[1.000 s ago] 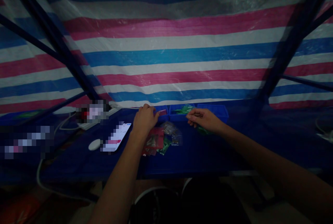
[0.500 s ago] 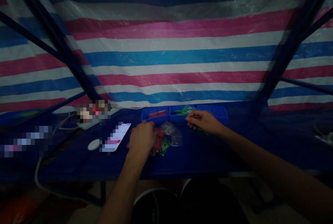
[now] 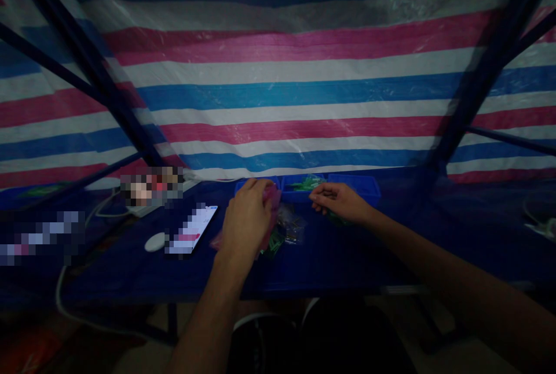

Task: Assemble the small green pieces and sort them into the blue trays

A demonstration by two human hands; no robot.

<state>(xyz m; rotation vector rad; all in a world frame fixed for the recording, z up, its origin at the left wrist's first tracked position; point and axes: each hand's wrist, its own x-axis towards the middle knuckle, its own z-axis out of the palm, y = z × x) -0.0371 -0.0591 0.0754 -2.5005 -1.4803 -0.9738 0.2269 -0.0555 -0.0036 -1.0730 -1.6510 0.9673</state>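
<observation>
My left hand is raised before the left blue tray, its fingers closed on a pink plastic packet. Beneath and beside it lie more pink packets, green packets and clear bags with small contents too dim to make out. My right hand is held in a pinch in front of the middle blue tray, which contains green pieces. Whatever its fingertips hold is hidden. Something green lies on the table under that hand.
A third blue tray stands at the right of the row. On the left are a lit phone, a round white object and a white cable. Dark blue frame posts and a striped tarp surround the blue table.
My left hand has risen away from the pile towards the left tray, bringing up a pink packet. My right hand has stayed nearly still.
</observation>
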